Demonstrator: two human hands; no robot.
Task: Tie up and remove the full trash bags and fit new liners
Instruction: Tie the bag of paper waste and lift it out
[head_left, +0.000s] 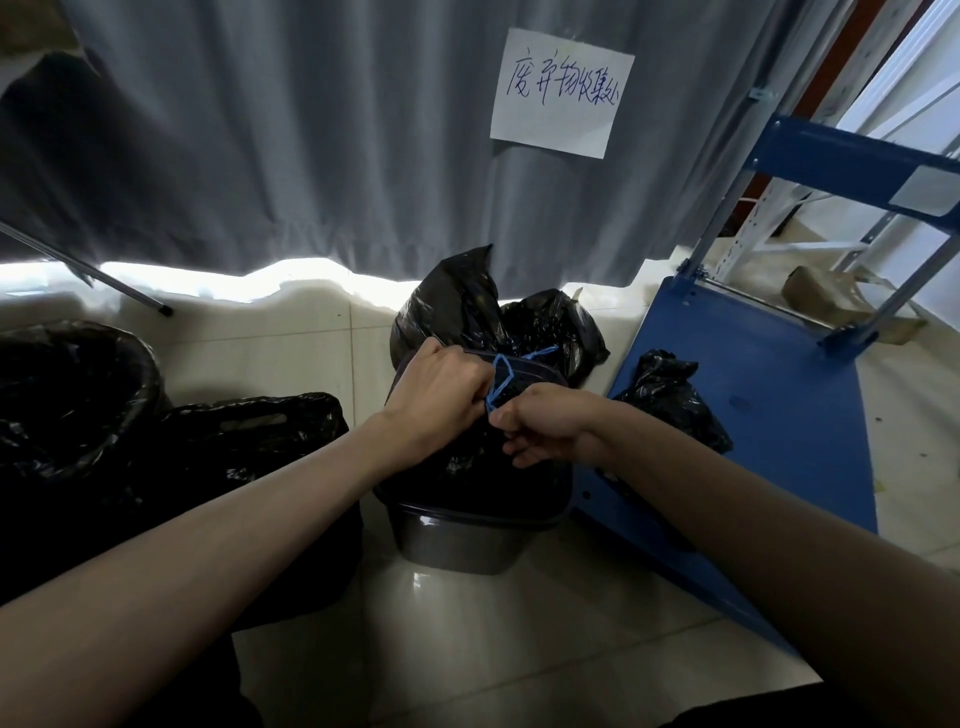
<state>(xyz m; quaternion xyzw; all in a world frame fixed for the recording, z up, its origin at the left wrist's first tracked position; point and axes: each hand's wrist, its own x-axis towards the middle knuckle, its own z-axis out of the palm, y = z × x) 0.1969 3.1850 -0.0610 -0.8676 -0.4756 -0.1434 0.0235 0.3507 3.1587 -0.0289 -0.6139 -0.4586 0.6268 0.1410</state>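
Observation:
A dark square trash bin (457, 540) stands on the tiled floor in the middle, lined with a black trash bag (467, 480). A blue drawstring (502, 376) loops up from the bag's gathered top. My left hand (439, 387) grips the gathered bag top and the string from the left. My right hand (540, 426) pinches the string's lower end from the right; the two hands almost touch above the bin. Behind the bin sits a tied black bag (485, 317) with a blue drawstring.
A second bin with a black liner (67, 395) stands at the left, and a flat black bag (249, 436) lies beside it. A blue shelf frame (769, 395) lies on the floor at the right with a small black bag (670, 395) on it. A grey curtain (311, 145) hangs behind.

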